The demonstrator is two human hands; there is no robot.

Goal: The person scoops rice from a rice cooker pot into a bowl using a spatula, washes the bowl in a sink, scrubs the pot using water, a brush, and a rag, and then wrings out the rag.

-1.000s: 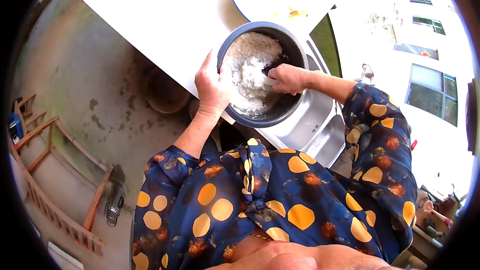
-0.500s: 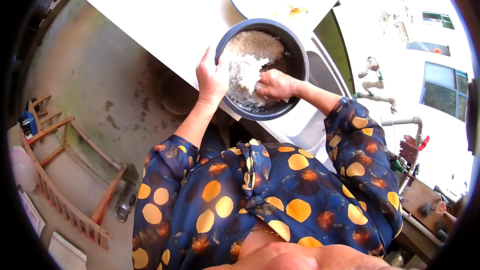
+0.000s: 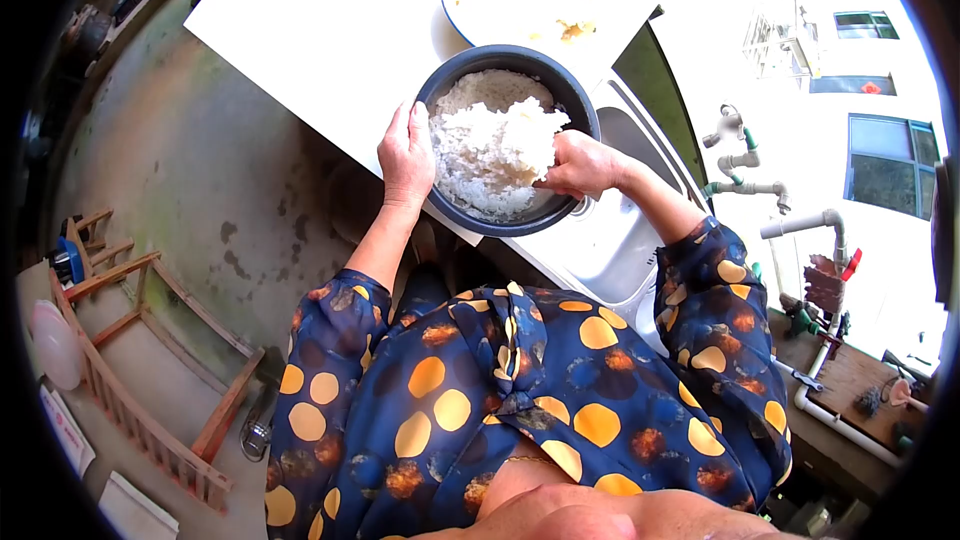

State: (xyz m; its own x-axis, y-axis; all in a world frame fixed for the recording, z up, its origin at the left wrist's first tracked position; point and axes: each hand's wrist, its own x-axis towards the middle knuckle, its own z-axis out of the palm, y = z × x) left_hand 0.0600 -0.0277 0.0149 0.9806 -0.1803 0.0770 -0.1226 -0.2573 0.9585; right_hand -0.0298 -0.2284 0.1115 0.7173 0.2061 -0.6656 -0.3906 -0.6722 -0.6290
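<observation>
A dark round cooking pot (image 3: 447, 206) holds cooked white rice (image 3: 485, 155) and stands at the corner of a white tabletop. My left hand (image 3: 406, 158) grips the pot's left wall, its fingers along the outside near the rim. Inside the right part of the pot, my right hand (image 3: 582, 164) is closed around what looks like a white rice paddle; rice and fingers hide most of it. A loose mound of rice rises in front of these fingers, above the flatter packed rice at the far side.
Behind the pot, a wide pale basin (image 3: 447, 2) with a blue rim holds yellowish bits. A white sink (image 3: 600, 258) adjoins the table (image 3: 330, 50) on the right. A wooden frame (image 3: 128, 325) lies on the floor at left; pipes (image 3: 745, 188) run along the right.
My right hand has moved right and slightly up within the pot, and the rice before it is now heaped higher. My left hand keeps its hold on the pot. The view has shifted slightly.
</observation>
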